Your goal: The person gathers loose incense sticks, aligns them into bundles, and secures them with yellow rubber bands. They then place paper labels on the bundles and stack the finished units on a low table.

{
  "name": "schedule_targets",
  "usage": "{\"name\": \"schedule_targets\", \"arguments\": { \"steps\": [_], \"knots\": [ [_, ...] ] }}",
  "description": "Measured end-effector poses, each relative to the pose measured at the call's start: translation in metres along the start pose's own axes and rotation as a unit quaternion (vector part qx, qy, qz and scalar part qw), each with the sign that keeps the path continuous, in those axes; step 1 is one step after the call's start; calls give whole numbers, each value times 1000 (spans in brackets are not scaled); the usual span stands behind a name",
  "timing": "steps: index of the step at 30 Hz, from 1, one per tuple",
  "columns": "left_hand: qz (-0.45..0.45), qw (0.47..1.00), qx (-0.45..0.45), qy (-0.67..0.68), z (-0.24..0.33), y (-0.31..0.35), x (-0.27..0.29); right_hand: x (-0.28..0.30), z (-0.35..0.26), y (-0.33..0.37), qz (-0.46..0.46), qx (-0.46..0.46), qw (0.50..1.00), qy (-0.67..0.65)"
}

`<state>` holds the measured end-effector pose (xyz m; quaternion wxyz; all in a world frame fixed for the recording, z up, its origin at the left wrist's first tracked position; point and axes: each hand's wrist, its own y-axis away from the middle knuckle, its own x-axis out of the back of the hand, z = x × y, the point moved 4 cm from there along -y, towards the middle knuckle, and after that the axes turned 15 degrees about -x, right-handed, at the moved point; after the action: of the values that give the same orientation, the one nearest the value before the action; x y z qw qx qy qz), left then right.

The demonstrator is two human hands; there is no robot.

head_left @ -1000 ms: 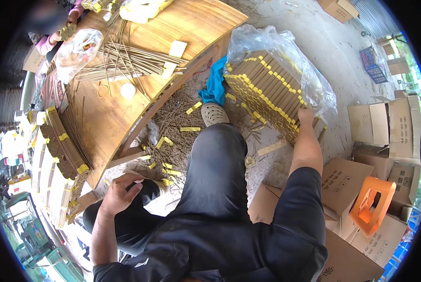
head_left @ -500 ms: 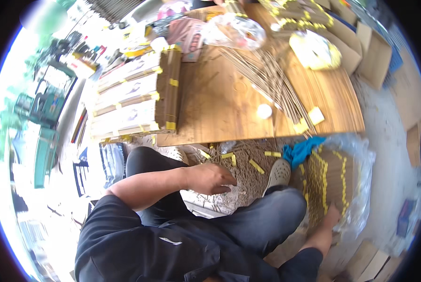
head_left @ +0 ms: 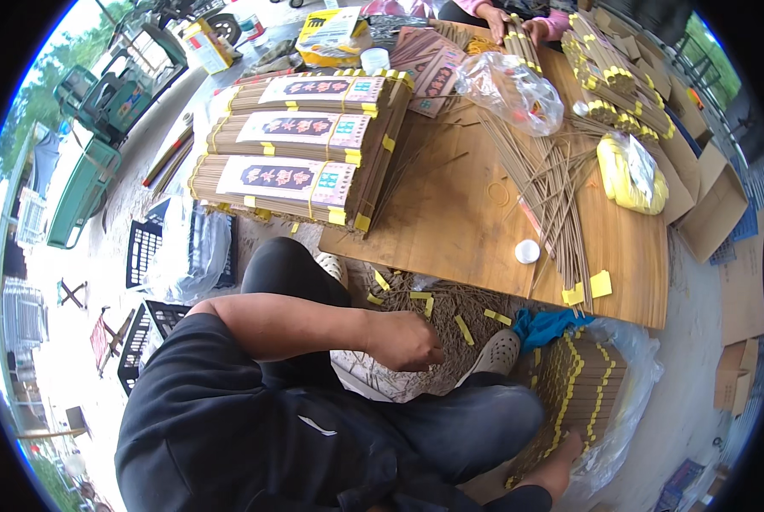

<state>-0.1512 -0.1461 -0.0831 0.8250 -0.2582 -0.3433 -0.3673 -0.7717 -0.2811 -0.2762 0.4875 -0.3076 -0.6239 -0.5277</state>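
Note:
My left hand [head_left: 406, 341] hangs in front of my body over the littered ground, its fingers curled in and nothing showing from them. Low on the right, my right hand [head_left: 570, 445] reaches down to the bundles of incense sticks [head_left: 600, 380], which are banded with yellow paper and packed in rows. Its fingertips are hidden there, so whether it grips a bundle does not show. Clear plastic [head_left: 642, 367] surrounds these bundles. A stack of labelled incense bundles [head_left: 288, 141] lies on the table's left side.
The wooden table [head_left: 442, 230] holds loose incense sticks [head_left: 546, 200], a white cap [head_left: 526, 252], a plastic bag [head_left: 514, 90] and a yellow pack [head_left: 631, 175]. A blue cloth [head_left: 548, 326] hangs by its near edge. Across it, another person's hands [head_left: 519, 27] hold a bundle.
The view has shifted, so the table sits farther right and lower. My left hand's fingers are more curled. My right hand stays at the packed bundles.

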Motion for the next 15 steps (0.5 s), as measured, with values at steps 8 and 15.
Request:
{"name": "schedule_targets", "arguments": {
  "steps": [8, 15],
  "knots": [
    [5, 1000, -7, -7, -5, 3, -14, -2, -5, 6, -39, 3, 998, -46],
    [-21, 1000, -7, -15, -2, 3, -19, -6, -6, 0, -80, -2, 992, -98]
  ]
}}
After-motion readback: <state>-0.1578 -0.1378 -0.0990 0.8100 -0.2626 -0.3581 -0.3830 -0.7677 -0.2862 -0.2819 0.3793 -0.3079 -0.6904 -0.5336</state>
